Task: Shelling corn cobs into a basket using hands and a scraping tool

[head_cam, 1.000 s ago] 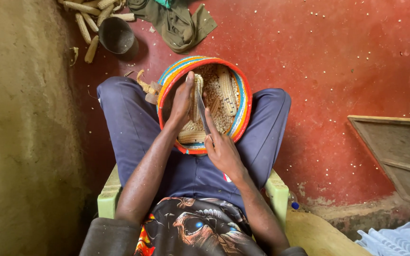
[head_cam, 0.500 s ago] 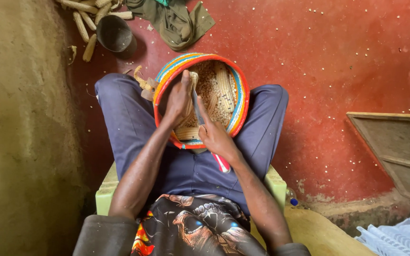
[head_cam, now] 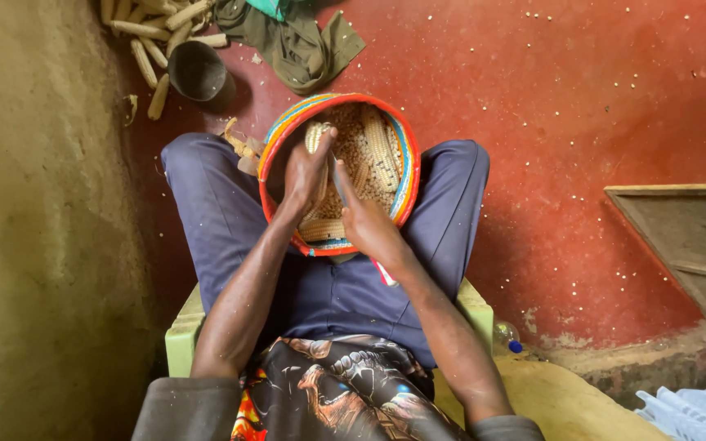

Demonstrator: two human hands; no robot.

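Observation:
A woven basket (head_cam: pixel 406 175) with orange, blue and yellow stripes rests between my knees. It holds loose maize kernels (head_cam: pixel 363 155) and whole cobs (head_cam: pixel 381 149). My left hand (head_cam: pixel 306 173) grips a maize cob (head_cam: pixel 315 137) upright over the basket. My right hand (head_cam: pixel 367 222) holds a knife with a red and white handle (head_cam: pixel 385 273); its blade (head_cam: pixel 338 184) lies against the cob. I sit on a pale green plastic chair (head_cam: pixel 180 343).
Bare cobs (head_cam: pixel 147 33) lie piled at top left beside a dark metal cup (head_cam: pixel 196 70). An olive cloth (head_cam: pixel 296 41) lies on the red floor with scattered kernels. A mud wall (head_cam: pixel 34 229) stands left; a wooden board (head_cam: pixel 688 245) leans right.
Both hands have shifted slightly up and left over the basket. The knife blade has slid along the cob, and the handle is more hidden under my right wrist.

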